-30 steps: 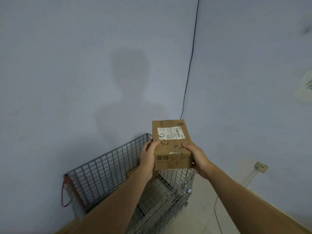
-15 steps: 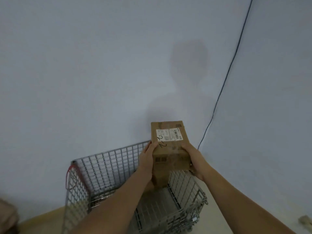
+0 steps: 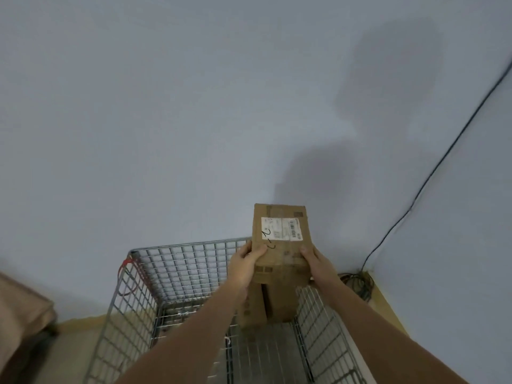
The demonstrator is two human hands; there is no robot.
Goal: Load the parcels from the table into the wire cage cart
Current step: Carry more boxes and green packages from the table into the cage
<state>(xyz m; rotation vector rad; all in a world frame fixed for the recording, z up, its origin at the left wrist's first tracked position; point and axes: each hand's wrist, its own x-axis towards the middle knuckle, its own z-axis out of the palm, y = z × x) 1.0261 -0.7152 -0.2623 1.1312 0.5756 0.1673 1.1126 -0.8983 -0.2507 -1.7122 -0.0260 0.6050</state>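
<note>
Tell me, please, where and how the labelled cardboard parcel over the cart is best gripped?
Probably as now: the parcel is long and narrow, so grip its two long sides near your end, left hand from the left and right hand from the right, thumbs on top, label up, above the wire cage cart.

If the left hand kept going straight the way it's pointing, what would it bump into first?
Probably the back wire wall of the cage cart. The left hand, holding the parcel, points forward toward it. Depth is hard to judge, so it might pass over the rim and reach the grey wall.

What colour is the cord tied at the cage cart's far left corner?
Red cord, on the wire cage cart; head view.
</note>
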